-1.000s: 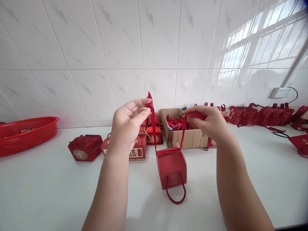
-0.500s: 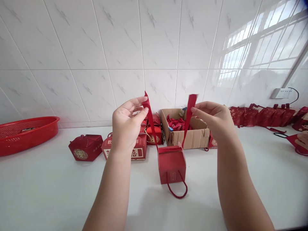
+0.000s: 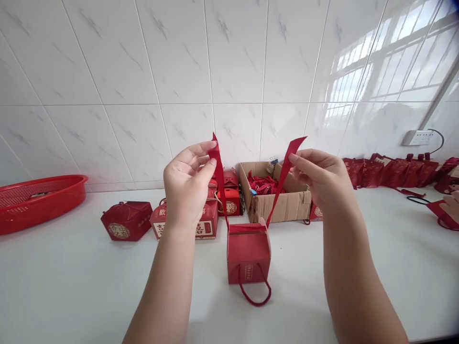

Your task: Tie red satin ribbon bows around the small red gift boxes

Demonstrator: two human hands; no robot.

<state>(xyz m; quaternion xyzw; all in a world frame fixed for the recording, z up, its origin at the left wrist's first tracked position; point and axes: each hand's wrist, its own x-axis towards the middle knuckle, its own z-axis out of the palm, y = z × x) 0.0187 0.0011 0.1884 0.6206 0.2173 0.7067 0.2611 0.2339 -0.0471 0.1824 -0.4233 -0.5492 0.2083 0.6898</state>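
My left hand (image 3: 188, 191) pinches one end of a red ribbon (image 3: 219, 177), my right hand (image 3: 321, 184) pinches the other end, both raised. The ribbon runs down to a small red gift box (image 3: 248, 255) standing on the white counter (image 3: 71, 286), in front of a cardboard box (image 3: 283, 205).

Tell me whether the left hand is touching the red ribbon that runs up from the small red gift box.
Touching. The head view shows the left hand pinching the red ribbon between thumb and fingertips, above the small red gift box. The right hand pinches its other end.
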